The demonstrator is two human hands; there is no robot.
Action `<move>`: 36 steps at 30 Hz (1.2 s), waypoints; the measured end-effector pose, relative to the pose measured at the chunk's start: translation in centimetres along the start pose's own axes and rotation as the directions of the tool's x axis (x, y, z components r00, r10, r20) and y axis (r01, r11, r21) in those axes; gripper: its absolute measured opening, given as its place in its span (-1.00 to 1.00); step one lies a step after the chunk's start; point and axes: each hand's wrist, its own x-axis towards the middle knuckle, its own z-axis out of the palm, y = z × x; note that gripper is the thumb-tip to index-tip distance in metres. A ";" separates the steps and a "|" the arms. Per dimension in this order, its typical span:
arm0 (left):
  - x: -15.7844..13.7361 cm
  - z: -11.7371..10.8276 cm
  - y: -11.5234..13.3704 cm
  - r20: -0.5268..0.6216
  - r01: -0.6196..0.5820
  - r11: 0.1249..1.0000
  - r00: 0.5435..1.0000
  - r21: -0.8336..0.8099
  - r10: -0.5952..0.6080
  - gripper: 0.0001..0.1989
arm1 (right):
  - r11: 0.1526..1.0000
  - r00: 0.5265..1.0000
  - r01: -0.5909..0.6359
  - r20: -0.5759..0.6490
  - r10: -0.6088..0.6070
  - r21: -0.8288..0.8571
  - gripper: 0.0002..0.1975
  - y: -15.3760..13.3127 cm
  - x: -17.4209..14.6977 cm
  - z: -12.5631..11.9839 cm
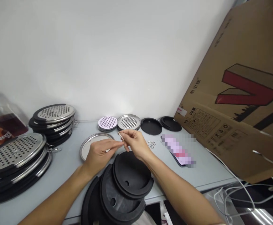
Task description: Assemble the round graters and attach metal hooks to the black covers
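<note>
Both hands meet in mid-air above the table, just beyond a pile of round black rims (131,175). My right hand (135,143) is closed, pinching a small, thin, light-coloured piece (121,135) whose kind is too small to tell. My left hand (101,150) has its fingers pressed together, tips against the right fingers; what they grip, if anything, is hidden. Behind the left hand lies a round metal plate (85,147) with a raised edge. Several small wire clips (151,144) rest on the table to the right of my right hand.
Stacks of round black-rimmed metal graters (16,153) (54,114) stand at left, beside a bottle of dark liquid (8,125). Along the wall sit a purple grater disc (107,122), a metal one (129,121) and black lids (151,126). A blurred phone-like object (177,150) and a carton (244,93) are right.
</note>
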 end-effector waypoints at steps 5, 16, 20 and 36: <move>2.6 0.7 -0.1 0.075 0.307 0.951 0.948 0.035 -0.308 -0.80 | 0.675 0.986 -0.002 -0.116 -0.123 -0.738 -0.71 -3.1 1.0 -7.8; 8.2 10.7 -1.8 0.683 0.217 0.964 0.682 0.151 -0.261 -0.89 | 0.329 0.895 -0.191 -0.026 0.445 -0.925 -0.82 -1.3 1.5 -14.2; 7.7 7.7 -0.2 0.719 0.140 0.977 0.661 0.163 -0.214 -0.64 | 0.356 0.926 -0.160 -0.015 0.378 -0.921 -0.84 -1.8 1.3 -13.7; -0.6 0.1 5.8 0.771 -0.010 0.995 0.633 0.095 -0.067 -0.35 | 0.716 0.959 0.031 0.223 0.176 -0.698 -0.81 0.2 1.8 -8.0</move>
